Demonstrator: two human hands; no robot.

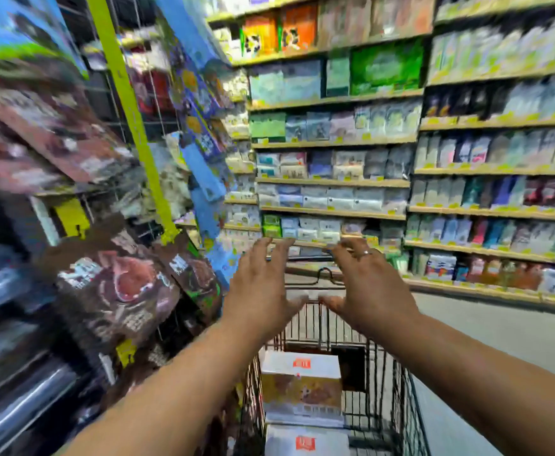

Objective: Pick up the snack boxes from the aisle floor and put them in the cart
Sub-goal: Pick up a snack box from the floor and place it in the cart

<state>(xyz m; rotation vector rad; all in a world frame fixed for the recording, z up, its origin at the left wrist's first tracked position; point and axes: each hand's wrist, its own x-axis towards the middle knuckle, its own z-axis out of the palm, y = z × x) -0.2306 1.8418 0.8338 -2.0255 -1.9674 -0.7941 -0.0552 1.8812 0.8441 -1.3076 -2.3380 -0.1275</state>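
The fingers (282, 255) of the left hand (263, 291) are straight and spread wide, and they hold nothing; the fingers (342, 258) of the right hand (368, 291) are spread the same way and also hold nothing, with a ring (365, 254) on 1 of them. Both arms reach forward side by side, palms down, and the 2 hands hover near each other above the far half of the cart (398, 396), touching neither its wire walls nor anything in it. The cart is a dark wire basket at the lower centre of the view. Inside it lie 2 snack boxes, 1 behind the other along the basket's left side: the farther box (301, 386) is white on top with a red label and has a yellow and brown picture on the side facing the camera, and the nearer box (305, 442), cut by the bottom edge of the view, shows a white top with the same red label. To the left, brown snack bags (118, 291) hang close beside the cart, badly smeared, behind a yellow-green upright (131, 120). Ahead and to the right stand long shelves (335, 183) packed with packets, and grey floor (500, 340) runs along the cart's right side.
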